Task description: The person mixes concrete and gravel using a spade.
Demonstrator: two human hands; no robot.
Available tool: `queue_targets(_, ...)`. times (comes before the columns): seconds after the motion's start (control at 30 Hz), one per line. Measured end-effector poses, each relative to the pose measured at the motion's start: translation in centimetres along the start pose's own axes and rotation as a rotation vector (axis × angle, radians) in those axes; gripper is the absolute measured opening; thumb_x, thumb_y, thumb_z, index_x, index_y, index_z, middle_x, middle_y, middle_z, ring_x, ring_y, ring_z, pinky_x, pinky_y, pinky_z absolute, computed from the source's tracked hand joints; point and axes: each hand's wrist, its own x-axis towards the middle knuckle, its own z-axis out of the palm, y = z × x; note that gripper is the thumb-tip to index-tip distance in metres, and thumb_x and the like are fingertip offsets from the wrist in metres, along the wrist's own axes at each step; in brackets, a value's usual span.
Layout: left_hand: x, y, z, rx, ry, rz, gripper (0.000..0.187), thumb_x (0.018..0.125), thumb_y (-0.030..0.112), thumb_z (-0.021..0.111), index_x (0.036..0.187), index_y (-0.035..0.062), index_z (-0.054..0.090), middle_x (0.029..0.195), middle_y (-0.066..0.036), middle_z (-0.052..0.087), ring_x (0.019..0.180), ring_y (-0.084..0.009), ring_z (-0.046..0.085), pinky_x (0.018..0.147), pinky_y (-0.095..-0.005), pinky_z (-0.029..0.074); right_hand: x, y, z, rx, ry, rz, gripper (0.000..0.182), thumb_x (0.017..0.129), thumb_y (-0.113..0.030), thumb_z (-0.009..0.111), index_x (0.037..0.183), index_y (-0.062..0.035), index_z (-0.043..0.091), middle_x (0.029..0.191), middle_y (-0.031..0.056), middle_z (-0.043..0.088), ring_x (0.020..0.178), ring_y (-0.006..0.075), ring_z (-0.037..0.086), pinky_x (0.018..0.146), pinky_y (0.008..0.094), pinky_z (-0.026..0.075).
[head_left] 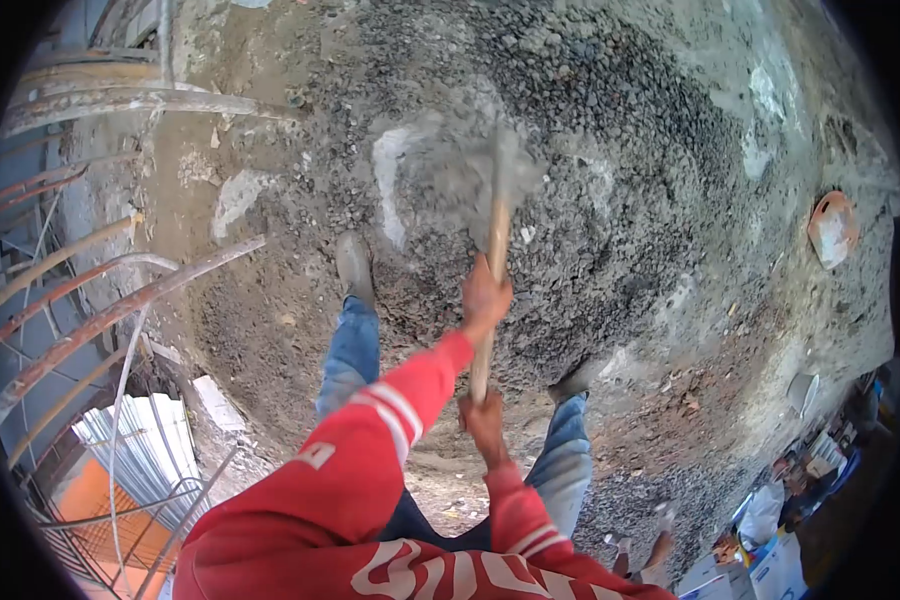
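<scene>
Both of my hands are wrapped round the long wooden handle [498,225] of a tool that points away from me. My left hand [485,300] grips it about midway, while my right hand [484,425] holds the near end. The tool's far end is smeared by motion, so its blade cannot be made out. It meets a wet grey patch of mix [445,175] with a pale powdery streak [388,170] beside it. Dark gravel [630,150] lies around and beyond that patch.
My boots [354,265] stand on either side of the handle. Rusty bars and poles [120,310] jut in from the left, above corrugated metal sheets [150,440]. An orange-rimmed basin [833,230] and a pale bucket [802,393] sit at right. Another person's foot [660,548] shows lower right.
</scene>
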Motion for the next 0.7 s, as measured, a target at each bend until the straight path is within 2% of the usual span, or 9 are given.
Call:
queue_targets(0.07,-5.8,-0.2,-0.9,-0.055,-0.028,-0.061,0.053,0.077,0.014,0.068,0.123,-0.0009,0.049,0.097,-0.025,0.063,0.092,-0.0416,0.063,0.082,-0.0476,0.051,-1.2,9.3,-1.1,-0.215,0.075,-0.096,0.024,0.079,-0.007,0.061,0.1,0.0044,0.059,0.069,0.0172,0.063,0.058,0.0296,0.063,0.056,0.0408,0.05)
queue_targets(0.23,-10.3,4.1,-7.3,-0.589,0.078,0.073,0.029,0.081,0.008,0.066,0.106,-0.0022,0.057,0.079,-0.011,0.061,0.069,-0.0198,0.062,0.063,-0.0351,0.051,-3.8,1.7,-1.9,-0.362,0.194,-0.456,0.03,0.079,-0.007,0.064,0.106,0.0039,0.059,0.083,0.0224,0.067,0.081,0.0362,0.068,0.071,0.0431,0.052)
queue_targets(0.3,-6.8,7.0,-12.0,-0.522,0.259,0.271,0.032,0.084,0.009,0.065,0.112,-0.0014,0.053,0.074,-0.007,0.058,0.06,-0.0143,0.058,0.054,-0.0311,0.049,0.3,-2.6,-0.3,-0.336,0.151,-0.62,0.03,0.079,-0.005,0.064,0.108,0.0028,0.059,0.086,0.0242,0.066,0.086,0.0405,0.068,0.073,0.0416,0.052)
queue_targets(0.33,-4.2,7.6,-13.8,-0.561,0.297,0.269,0.036,0.085,0.009,0.065,0.116,-0.0011,0.049,0.074,-0.007,0.057,0.058,-0.0138,0.058,0.052,-0.0301,0.048,2.9,-6.3,1.1,-0.283,0.108,-0.769,0.03,0.079,-0.005,0.064,0.107,0.0025,0.059,0.085,0.0255,0.065,0.084,0.0435,0.066,0.07,0.0417,0.052)
queue_targets(0.4,1.8,8.8,-17.3,-0.54,0.411,0.234,0.045,0.085,0.015,0.065,0.12,-0.0035,0.044,0.093,-0.022,0.06,0.08,-0.0381,0.063,0.07,-0.0456,0.048,7.6,-13.9,4.9,-0.214,0.039,-0.83,0.026,0.079,-0.005,0.064,0.104,0.0021,0.059,0.083,0.0255,0.064,0.081,0.0423,0.066,0.067,0.0401,0.051)
queue_targets(0.47,8.5,9.2,-19.7,-0.46,0.67,0.42,0.037,0.084,0.012,0.062,0.113,-0.0033,0.047,0.091,-0.024,0.06,0.083,-0.044,0.061,0.073,-0.0473,0.046,13.9,-17.7,8.6,-0.292,0.0,-0.868,0.024,0.078,-0.006,0.064,0.1,0.0008,0.058,0.082,0.0247,0.063,0.083,0.0454,0.063,0.068,0.0445,0.05)
queue_targets(0.57,19.5,3.0,-17.9,-0.314,0.723,0.3,0.039,0.078,0.01,0.063,0.112,-0.0043,0.049,0.09,-0.024,0.063,0.085,-0.0413,0.064,0.075,-0.0452,0.049,19.4,-18.2,12.3,-0.448,0.03,-0.811,0.026,0.077,-0.01,0.064,0.099,0.0009,0.058,0.086,0.0261,0.064,0.084,0.0445,0.064,0.072,0.0475,0.051)
queue_targets(0.63,23.3,-1.4,-14.6,-0.208,0.756,0.242,0.04,0.075,0.009,0.064,0.11,-0.0049,0.05,0.089,-0.023,0.064,0.083,-0.0397,0.066,0.075,-0.0439,0.051,20.2,-15.7,13.3,-0.668,0.109,-0.53,0.033,0.077,-0.016,0.067,0.102,0.0039,0.059,0.09,0.0273,0.066,0.09,0.0456,0.064,0.074,0.0449,0.053)
queue_targets(0.7,23.4,-3.7,-12.8,-0.325,0.515,-0.079,0.038,0.07,0.011,0.066,0.102,-0.0063,0.057,0.083,-0.021,0.067,0.078,-0.0352,0.069,0.07,-0.0429,0.054,18.8,-15.0,11.6,-0.65,0.089,-0.454,0.035,0.077,-0.018,0.067,0.104,0.0034,0.059,0.088,0.0277,0.066,0.089,0.0452,0.064,0.074,0.0459,0.053)
